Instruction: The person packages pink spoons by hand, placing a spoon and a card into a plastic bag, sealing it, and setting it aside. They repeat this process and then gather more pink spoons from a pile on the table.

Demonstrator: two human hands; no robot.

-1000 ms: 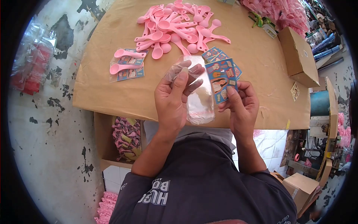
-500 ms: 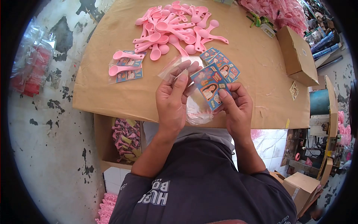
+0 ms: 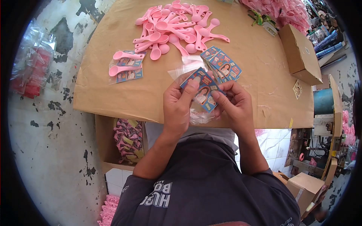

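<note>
A blue printed card (image 3: pixel 204 90) is held over the front of the table between both hands. My left hand (image 3: pixel 178 103) is closed, its thumb pressing the card's upper left part, with a clear plastic bag (image 3: pixel 177 72) behind it. My right hand (image 3: pixel 236 107) pinches the card's right edge between thumb and fingers. Just beyond the hands lies a fanned stack of similar cards (image 3: pixel 229 69), beside clear plastic bags (image 3: pixel 193 62). More clear plastic (image 3: pixel 201 117) lies below the card. The fingertips of my left hand are partly hidden behind the card.
A heap of pink spoons (image 3: pixel 173 28) covers the table's far middle. To the left, two pink spoons (image 3: pixel 124 70) rest on bagged cards. A cardboard box (image 3: pixel 300 56) stands at the right, near a pink pile (image 3: pixel 286 15). A peeling wall (image 3: pixel 49 124) borders the left side.
The card has moved left and slightly down, onto the plastic bag at my left hand. My left thumb now presses on the card, and my right hand has followed slightly left.
</note>
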